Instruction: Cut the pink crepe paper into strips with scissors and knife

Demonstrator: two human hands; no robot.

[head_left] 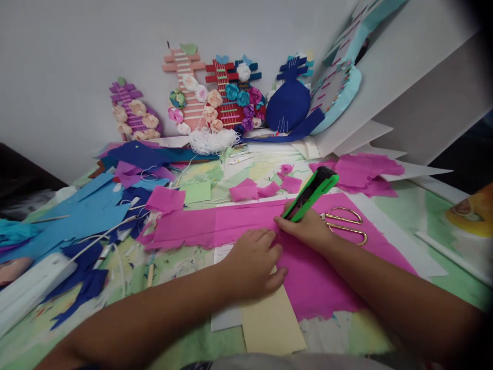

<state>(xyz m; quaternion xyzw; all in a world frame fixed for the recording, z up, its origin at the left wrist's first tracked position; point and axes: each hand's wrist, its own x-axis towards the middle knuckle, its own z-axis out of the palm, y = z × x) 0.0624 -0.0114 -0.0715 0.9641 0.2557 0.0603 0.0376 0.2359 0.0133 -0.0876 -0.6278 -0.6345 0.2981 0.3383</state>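
A green and black box cutter (313, 192) is in my right hand (306, 231), tilted with its lower end down at the pink crepe paper (319, 272). Just left of it, my left hand (256, 262) has its fingers bent onto the edge of the same paper, pressing it. A pale yellow card (269, 324) lies partly under my left hand. Gold-handled scissors (346, 226) rest on the pink sheet beside my right wrist, their blades hidden by the hand. Whether the cutter's blade is out, I cannot tell.
Several paper-flower-trimmed instrument models (227, 103) stand along the wall, with white yarn (211, 140) before them. Blue paper scraps (96, 200) and a white power strip (34, 288) lie at left. Torn pink pieces (370, 172) and large white boards (404, 103) are at right.
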